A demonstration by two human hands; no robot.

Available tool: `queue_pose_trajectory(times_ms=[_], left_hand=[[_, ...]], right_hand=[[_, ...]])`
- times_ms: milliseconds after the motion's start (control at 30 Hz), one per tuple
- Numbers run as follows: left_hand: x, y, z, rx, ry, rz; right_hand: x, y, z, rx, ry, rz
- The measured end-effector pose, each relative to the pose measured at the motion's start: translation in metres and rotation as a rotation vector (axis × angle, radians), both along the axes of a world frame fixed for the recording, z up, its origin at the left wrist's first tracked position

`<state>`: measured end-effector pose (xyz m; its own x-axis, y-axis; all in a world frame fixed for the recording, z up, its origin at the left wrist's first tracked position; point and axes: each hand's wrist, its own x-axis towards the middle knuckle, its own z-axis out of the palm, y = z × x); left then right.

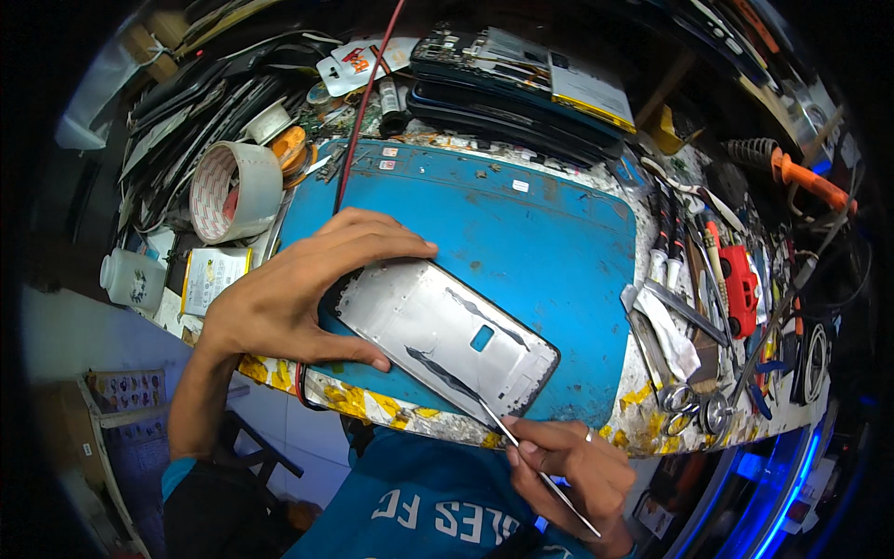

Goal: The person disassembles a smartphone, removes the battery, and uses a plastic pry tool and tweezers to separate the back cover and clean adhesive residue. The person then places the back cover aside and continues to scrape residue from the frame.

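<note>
A silver phone frame [447,326] with a dark rim lies slanted on the blue work mat [549,233]. Two dark adhesive strips run along its metal face, and a small slot shows the mat through it. My left hand [307,289] grips the frame's upper left end, thumb on the near edge and fingers on the far edge. Pinched in my right hand [573,466] is a thin metal pick [559,491], whose tip touches the frame's near edge beside the lower strip. A ring is on one finger of that hand.
Tape rolls [235,193] and a plastic jar [132,278] stand left. Stacked phone parts [521,84] line the back. Tweezers, scissors [677,399], screwdrivers and a red toy car [738,291] crowd the right. A red cable [361,112] crosses the mat's far left. The table's near edge [372,410] is close.
</note>
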<state>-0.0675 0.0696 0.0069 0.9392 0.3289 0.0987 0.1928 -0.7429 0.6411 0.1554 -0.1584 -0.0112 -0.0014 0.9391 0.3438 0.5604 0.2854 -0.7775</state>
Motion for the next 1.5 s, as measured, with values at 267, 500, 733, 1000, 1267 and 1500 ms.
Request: queue_pose_trajectory(times_ms=[267, 500, 733, 1000, 1267, 1500], left_hand=[[0.0, 0.002, 0.0, 0.012, 0.002, -0.003], [0.0, 0.002, -0.003, -0.023, -0.01, 0.001], [0.0, 0.0, 0.0, 0.01, 0.016, 0.013], [-0.002, 0.001, -0.003, -0.034, -0.003, 0.013], [-0.001, 0.002, -0.003, 0.009, -0.009, -0.004], [-0.001, 0.0, -0.004, 0.03, -0.038, 0.019]], right_hand=[[0.001, -0.001, -0.003, 0.045, 0.039, 0.004], [0.002, 0.007, 0.004, -0.009, 0.009, 0.057], [0.004, 0.003, 0.003, 0.015, 0.05, 0.041], [0.003, 0.009, 0.001, -0.024, 0.004, 0.06], [0.002, 0.006, 0.001, 0.011, 0.02, 0.024], [0.0, 0.012, -0.001, 0.013, -0.036, 0.027]])
